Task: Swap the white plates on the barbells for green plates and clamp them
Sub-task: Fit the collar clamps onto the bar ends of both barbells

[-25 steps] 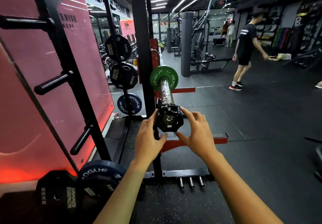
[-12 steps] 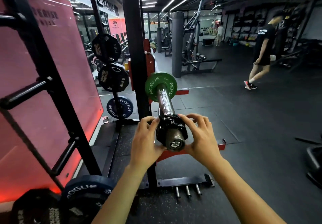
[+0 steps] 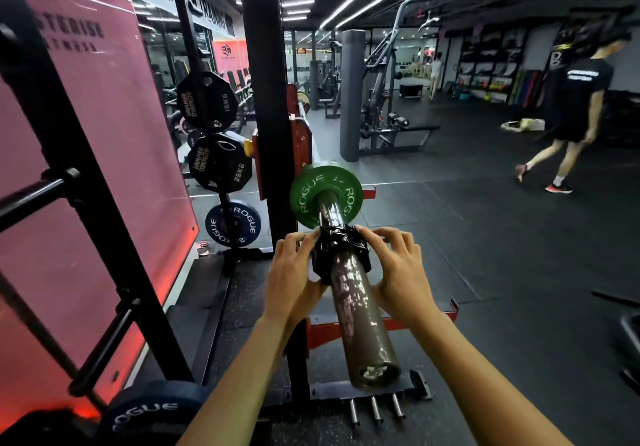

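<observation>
Gripping the black barbell collar (image 3: 337, 253) from both sides, you've got your left hand (image 3: 292, 274) on its left edge and your right hand (image 3: 398, 272) on its right, fingers of each curled round it at about the centre of the frame. The collar sits on the barbell sleeve (image 3: 360, 324), roughly halfway along, with the sleeve's end cap pointing down toward the lower middle of the frame at you. Just above your hands, a short stretch of bare sleeve shows, then the green Rogue plate (image 3: 306, 196), so collar and plate are near each other but not touching yet. The plate looks snug up at the inner end of the sleeve, right beside the black rack upright (image 3: 266, 99) that runs up the middle of the frame. Left of that upright there's a storage post with two black Hammer Strength plates, a 15KG plate (image 3: 207, 99) above and a 25KG plate (image 3: 220, 163) under it, then a blue Rogue plate (image 3: 233, 223) lower down. Another blue Rogue plate (image 3: 152, 411) sits at the bottom left corner, near a big pink wall panel (image 3: 104, 133) that fills the left side. Three small pegs (image 3: 375, 411) stick out of the rack base just under the sleeve's end. Over at the right edge a person in a black T-shirt (image 3: 581, 95) is mid-stride on the black rubber floor (image 3: 485, 237), well away from you.
</observation>
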